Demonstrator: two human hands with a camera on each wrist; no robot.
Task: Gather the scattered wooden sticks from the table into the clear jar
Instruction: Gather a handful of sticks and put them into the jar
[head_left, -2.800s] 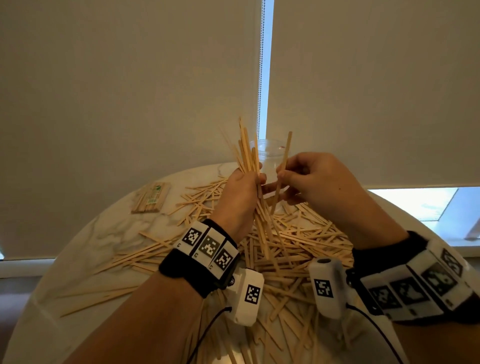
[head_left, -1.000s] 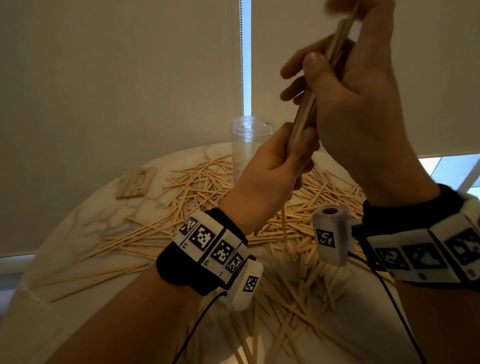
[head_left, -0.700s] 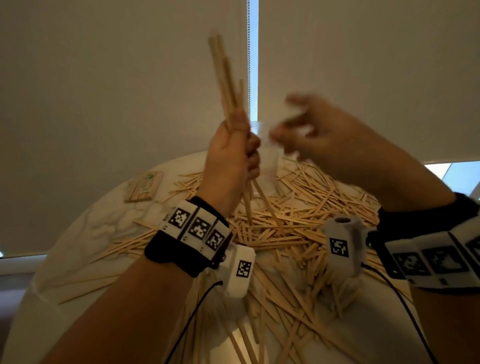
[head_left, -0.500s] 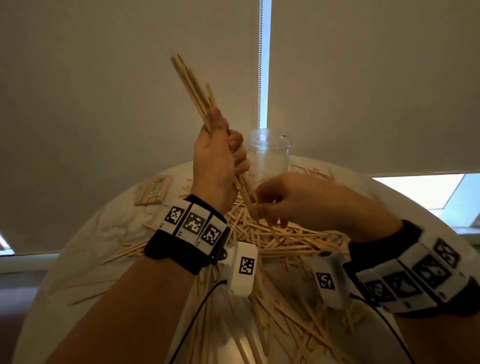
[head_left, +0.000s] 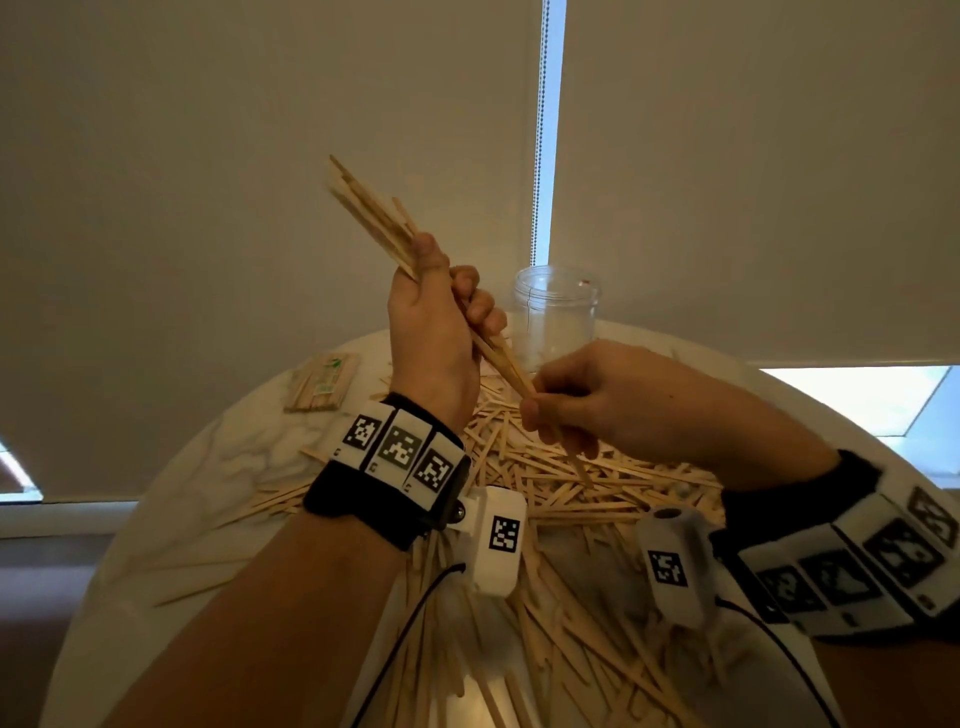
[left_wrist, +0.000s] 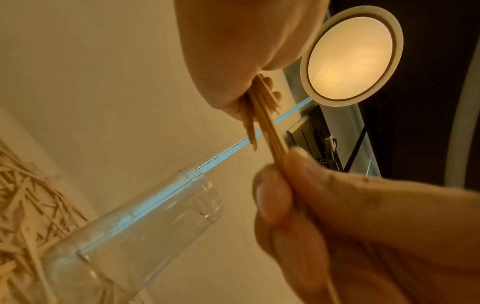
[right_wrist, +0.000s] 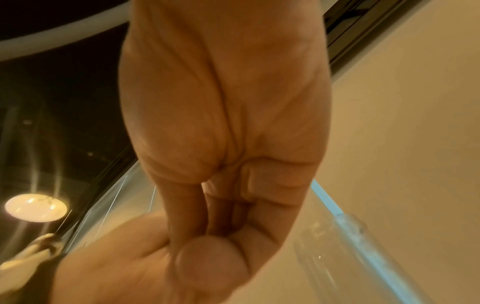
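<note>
Head view: L hand (head_left: 436, 332) fingers clamp stick bundle (head_left: 379, 223), tilted up-left; R hand (head_left: 587, 400) fingers pinch lower ends.

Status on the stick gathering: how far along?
Early. Done: nothing visible in the clear jar, which stands upright on the table. In hand: the left hand grips a bundle of sticks, tilted; the right hand pinches its lower end. Left: that bundle, plus the scattered sticks covering much of the table.
</note>
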